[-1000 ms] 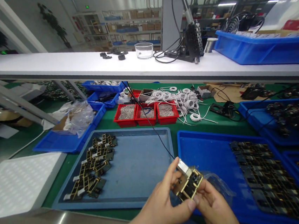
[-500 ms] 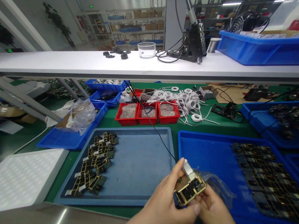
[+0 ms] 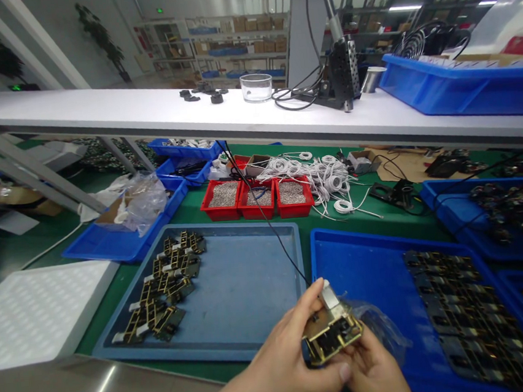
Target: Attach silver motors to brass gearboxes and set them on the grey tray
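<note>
Between my two hands, above the near edge of the trays, is a circuit board assembly (image 3: 331, 339) with brass-coloured edges, black parts and a pale grey block on its top. My left hand (image 3: 290, 359) grips it from the left, the index finger at the grey block and the thumb along the lower side. From beneath and the right, my right hand (image 3: 377, 363) holds its other end; some of those fingers are hidden behind the board. Similar board assemblies (image 3: 161, 286) lie in the left part of a grey-blue tray (image 3: 202, 351).
A blue tray (image 3: 358, 242) at right holds rows of boards (image 3: 476, 311) and a clear plastic bag (image 3: 385, 332). Red bins (image 3: 258, 212) of small metal parts and coiled white cables (image 3: 328, 174) stand behind. A white shelf (image 3: 143, 115) spans above, carrying a soldering iron stand (image 3: 345, 74).
The board has tilted very slightly in my hands. Both hands keep their grip, and the trays and bins stay as they were.
</note>
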